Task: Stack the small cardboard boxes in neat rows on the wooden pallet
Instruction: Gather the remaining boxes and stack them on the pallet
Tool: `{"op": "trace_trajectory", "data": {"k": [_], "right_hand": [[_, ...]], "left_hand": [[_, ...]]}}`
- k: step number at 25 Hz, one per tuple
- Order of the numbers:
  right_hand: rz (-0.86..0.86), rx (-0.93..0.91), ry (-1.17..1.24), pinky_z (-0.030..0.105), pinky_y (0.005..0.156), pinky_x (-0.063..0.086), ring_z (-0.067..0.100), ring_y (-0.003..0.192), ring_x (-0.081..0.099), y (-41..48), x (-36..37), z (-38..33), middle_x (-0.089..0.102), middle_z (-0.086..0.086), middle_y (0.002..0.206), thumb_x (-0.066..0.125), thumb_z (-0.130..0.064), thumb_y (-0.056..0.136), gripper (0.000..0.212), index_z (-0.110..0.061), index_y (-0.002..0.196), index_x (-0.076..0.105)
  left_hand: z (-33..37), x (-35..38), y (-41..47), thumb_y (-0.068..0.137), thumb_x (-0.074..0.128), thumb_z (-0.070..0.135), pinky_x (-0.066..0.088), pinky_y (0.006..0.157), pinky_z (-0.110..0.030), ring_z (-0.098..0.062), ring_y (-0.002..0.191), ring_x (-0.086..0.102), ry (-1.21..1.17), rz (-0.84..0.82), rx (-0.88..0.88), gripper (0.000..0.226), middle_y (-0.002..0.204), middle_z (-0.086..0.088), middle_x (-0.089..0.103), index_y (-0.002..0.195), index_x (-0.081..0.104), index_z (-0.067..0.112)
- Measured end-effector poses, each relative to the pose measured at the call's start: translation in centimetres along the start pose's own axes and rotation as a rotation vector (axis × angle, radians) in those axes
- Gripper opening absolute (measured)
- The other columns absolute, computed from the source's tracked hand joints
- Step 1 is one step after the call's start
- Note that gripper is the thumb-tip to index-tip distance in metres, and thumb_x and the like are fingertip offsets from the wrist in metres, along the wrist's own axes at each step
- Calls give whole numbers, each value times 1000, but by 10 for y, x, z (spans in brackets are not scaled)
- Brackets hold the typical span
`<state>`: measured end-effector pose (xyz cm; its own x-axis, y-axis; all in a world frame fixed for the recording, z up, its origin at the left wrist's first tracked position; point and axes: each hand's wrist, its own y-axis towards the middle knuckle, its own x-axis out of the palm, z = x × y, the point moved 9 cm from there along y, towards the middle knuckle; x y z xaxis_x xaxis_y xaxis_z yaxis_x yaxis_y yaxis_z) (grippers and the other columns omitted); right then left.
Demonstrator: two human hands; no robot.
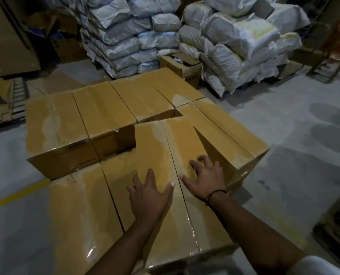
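Several taped brown cardboard boxes stand packed in rows in front of me; the pallet under them is hidden. The nearest top box [165, 143] sits a little askew, a wedge-shaped gap separating it from the right-hand box [226, 132]. Both palms rest flat on its lid. My left hand [148, 192] lies with fingers spread on the near left part of the lid. On the lid's right part is my right hand [204, 178], fingers spread and slightly curled, a dark band on the wrist. Neither hand grips anything. A lower box [80, 205] lies to the left.
Stacks of white sacks [137, 34] rise behind the boxes, with an open carton [182, 65] between them. Flattened cardboard [0, 104] lies at the left. A yellow floor line [16, 195] runs at the near left. Grey concrete floor [304, 139] spreads to the right.
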<state>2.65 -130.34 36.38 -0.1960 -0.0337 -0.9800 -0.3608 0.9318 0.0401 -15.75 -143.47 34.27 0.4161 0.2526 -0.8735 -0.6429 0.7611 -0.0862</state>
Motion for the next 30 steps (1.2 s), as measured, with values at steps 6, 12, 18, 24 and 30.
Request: {"op": "trace_trajectory", "data": {"k": [6,12,18,24,30], "right_hand": [[-36,-48,29,44,102,40,29,118,39,74,19,46,36,-5,144,42,-81,81,75,-35,140,52],[-56,-164,61,45,103,40,29,120,39,139,41,59,40,-3,142,48,-75,82,68,-35,136,55],[-139,-289,121,45,103,42,30,122,39,204,52,81,37,-2,145,51,-74,80,67,-37,136,53],[-658,-346,-52,53,118,23,39,147,15,213,116,130,12,5,166,59,-74,79,86,-34,152,36],[-588,-614,-128,57,122,7,42,152,-10,186,127,176,-13,6,168,48,-74,85,95,-35,160,5]], "left_hand": [[40,47,49,77,49,87,44,100,-47,-43,134,31,2,-9,-58,94,156,-17,29,154,30,38],[60,77,76,78,48,87,41,103,-48,-42,135,29,7,54,-153,93,157,-19,27,155,28,37],[89,108,107,80,44,88,37,107,-50,-43,140,23,49,54,-233,97,162,-19,18,158,18,38],[99,186,103,93,65,54,23,117,-58,-48,151,9,-196,-266,-404,103,168,-19,2,162,-7,31],[115,202,43,92,65,57,34,112,-61,-52,146,20,-130,-226,-470,103,167,-18,-1,161,-10,39]]}}
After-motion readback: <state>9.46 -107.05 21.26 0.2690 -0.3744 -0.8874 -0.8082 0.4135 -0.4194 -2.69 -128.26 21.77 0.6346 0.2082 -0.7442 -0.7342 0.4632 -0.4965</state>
